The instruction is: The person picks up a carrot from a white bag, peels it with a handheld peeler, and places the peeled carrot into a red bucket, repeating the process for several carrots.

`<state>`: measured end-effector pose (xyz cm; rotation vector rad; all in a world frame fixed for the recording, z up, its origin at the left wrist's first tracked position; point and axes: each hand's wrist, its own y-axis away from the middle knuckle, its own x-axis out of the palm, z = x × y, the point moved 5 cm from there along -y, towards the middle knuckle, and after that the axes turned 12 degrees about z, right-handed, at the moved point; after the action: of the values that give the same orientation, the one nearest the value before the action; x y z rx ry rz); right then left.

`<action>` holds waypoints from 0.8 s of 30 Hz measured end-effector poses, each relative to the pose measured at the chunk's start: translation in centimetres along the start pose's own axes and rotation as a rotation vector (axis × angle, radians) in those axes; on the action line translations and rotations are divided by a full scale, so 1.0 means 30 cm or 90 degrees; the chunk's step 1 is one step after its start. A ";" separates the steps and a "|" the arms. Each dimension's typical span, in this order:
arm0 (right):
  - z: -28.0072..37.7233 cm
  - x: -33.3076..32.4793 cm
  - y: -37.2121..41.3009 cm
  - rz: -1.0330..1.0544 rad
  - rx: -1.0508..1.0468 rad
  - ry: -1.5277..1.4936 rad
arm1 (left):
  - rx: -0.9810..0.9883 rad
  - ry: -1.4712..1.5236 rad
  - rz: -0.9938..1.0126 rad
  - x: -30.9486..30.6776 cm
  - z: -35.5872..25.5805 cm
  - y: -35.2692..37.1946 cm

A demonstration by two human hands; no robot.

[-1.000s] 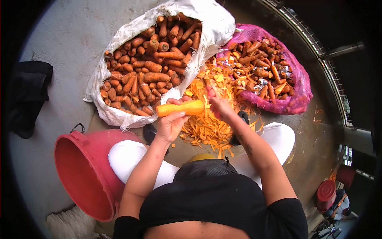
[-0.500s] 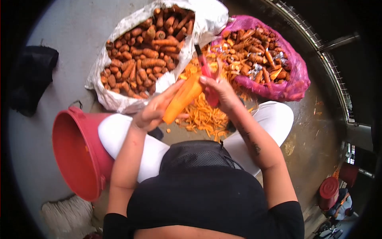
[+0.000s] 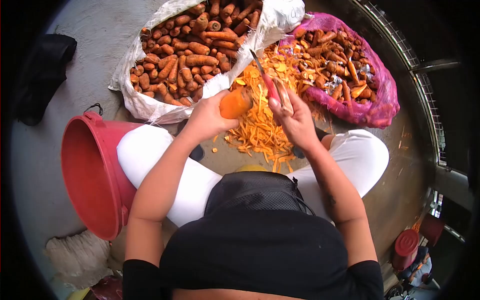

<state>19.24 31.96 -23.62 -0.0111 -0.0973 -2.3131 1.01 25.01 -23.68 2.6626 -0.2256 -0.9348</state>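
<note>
My left hand (image 3: 206,119) is wrapped round a peeled orange carrot (image 3: 235,104), whose darker stem end points right toward the knife. My right hand (image 3: 296,119) grips a knife (image 3: 270,84) with a pinkish-red part and a narrow dark tip pointing up and away. Against the knife, in the same hand, is a curved, shiny brownish piece (image 3: 284,96) that I cannot make out. Carrot and knife are apart. Below both hands a heap of orange peelings (image 3: 260,132) lies on the floor between my legs.
A white sack (image 3: 131,95) of unpeeled carrots (image 3: 190,60) stands ahead to the left. Ahead right is a pink mesh sack (image 3: 382,102) holding carrots and scraps. A red bucket (image 3: 112,150) lies tipped beside my left knee. Another person (image 3: 420,267) is far right, near a red container (image 3: 406,245).
My left hand has turned the carrot so its stem end faces right, and now wraps round it. My right hand has moved slightly right and away from the carrot with the knife.
</note>
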 end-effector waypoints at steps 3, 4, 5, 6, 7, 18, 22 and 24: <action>-0.059 0.036 0.009 0.011 0.079 -0.103 | 0.006 -0.170 -0.091 -0.023 0.004 -0.017; -0.066 0.046 0.012 0.023 0.082 -0.043 | 0.010 -0.173 -0.099 -0.030 -0.009 -0.024; -0.076 0.054 0.011 0.036 0.082 0.017 | 0.012 -0.177 -0.110 -0.041 -0.019 -0.030; -0.081 0.069 0.006 0.020 0.033 0.057 | 0.024 -0.167 -0.123 -0.044 -0.015 -0.036; -0.074 0.078 0.009 0.029 0.043 0.055 | 0.023 -0.169 -0.132 -0.045 -0.004 -0.040; -0.070 0.082 0.022 0.003 0.014 0.070 | -0.103 -0.096 -0.082 -0.086 0.032 -0.053; -0.162 0.070 0.026 0.029 0.033 0.123 | -0.118 -0.063 -0.016 -0.079 0.027 -0.050; -0.180 0.073 0.027 0.028 0.039 0.109 | -0.128 -0.057 -0.011 -0.081 0.031 -0.048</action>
<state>18.49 29.42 -28.86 0.2134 -0.0796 -2.2564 -1.39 26.73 -23.44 2.4466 -0.1215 -1.0270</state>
